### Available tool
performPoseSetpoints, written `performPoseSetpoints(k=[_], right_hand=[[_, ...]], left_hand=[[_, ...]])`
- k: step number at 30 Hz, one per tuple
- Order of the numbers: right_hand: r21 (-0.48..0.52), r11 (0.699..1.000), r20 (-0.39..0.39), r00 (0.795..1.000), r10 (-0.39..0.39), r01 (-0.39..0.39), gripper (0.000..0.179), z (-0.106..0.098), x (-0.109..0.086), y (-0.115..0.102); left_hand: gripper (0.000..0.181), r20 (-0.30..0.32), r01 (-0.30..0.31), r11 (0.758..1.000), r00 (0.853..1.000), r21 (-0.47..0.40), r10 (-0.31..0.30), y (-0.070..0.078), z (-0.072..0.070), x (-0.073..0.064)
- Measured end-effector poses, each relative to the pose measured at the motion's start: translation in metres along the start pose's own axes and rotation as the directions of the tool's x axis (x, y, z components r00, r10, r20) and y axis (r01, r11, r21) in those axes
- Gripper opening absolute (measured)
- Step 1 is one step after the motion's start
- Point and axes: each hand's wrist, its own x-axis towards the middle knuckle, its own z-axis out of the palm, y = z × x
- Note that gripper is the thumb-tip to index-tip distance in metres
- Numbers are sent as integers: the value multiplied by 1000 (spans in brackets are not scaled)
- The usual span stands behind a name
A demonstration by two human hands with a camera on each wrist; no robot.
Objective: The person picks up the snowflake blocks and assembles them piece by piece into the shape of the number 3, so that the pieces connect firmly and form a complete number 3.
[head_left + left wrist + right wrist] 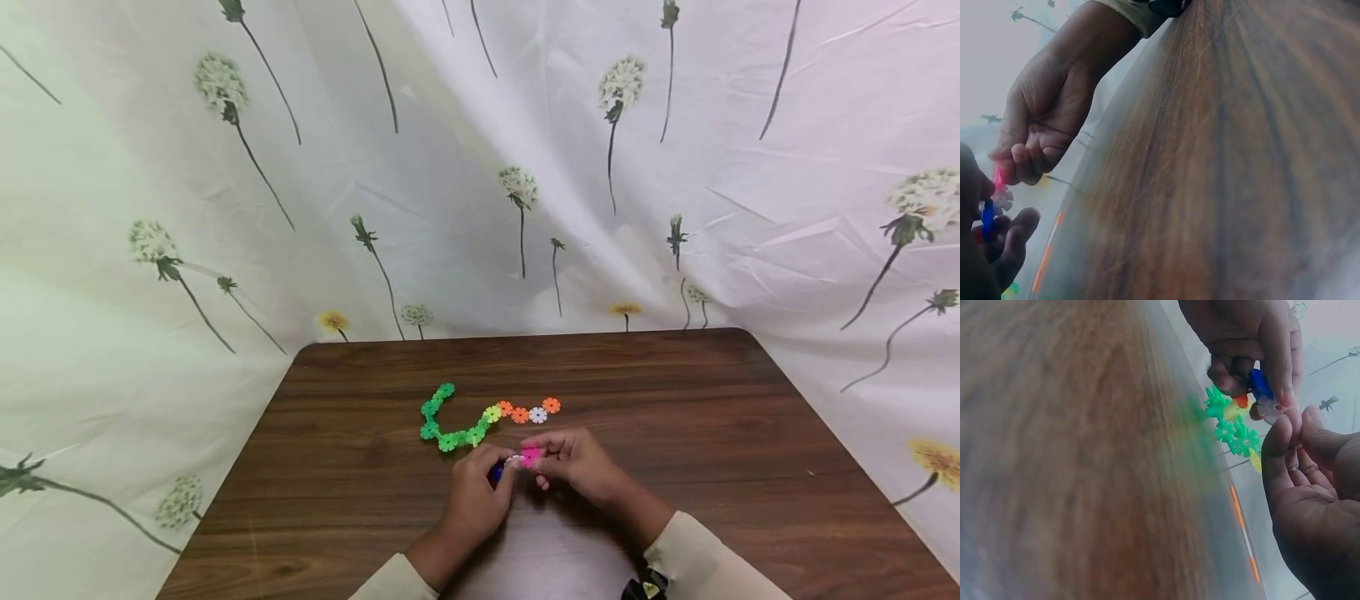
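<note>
Blue-white-pink disc row point(514, 460), apparently crosswise, pink end point(531, 457) rightward

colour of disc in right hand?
Bright pink; the disc shows best in the head view.

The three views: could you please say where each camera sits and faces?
Head: worn there, looking forward and down at the table; left hand, right hand, sleeves show.
Left wrist: worn there, looking across the table; both hands and one sleeve show.
Right wrist: worn there, looking across the table; both hands show.
Both wrist views share the blue piece.
</note>
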Motion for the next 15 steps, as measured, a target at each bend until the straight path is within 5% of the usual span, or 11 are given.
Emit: performPoseSetpoints(k=[8,15], right_hand=[[-32,999,56,998,-35,37,59,-22,3,4],[-116,993,-139,990,-30,14,43,-32,18,17]], left_hand=[[19,101,71,997,992,28,-73,1,-2,1],[23,132,105,993,985,45,-110,2,-4,0]])
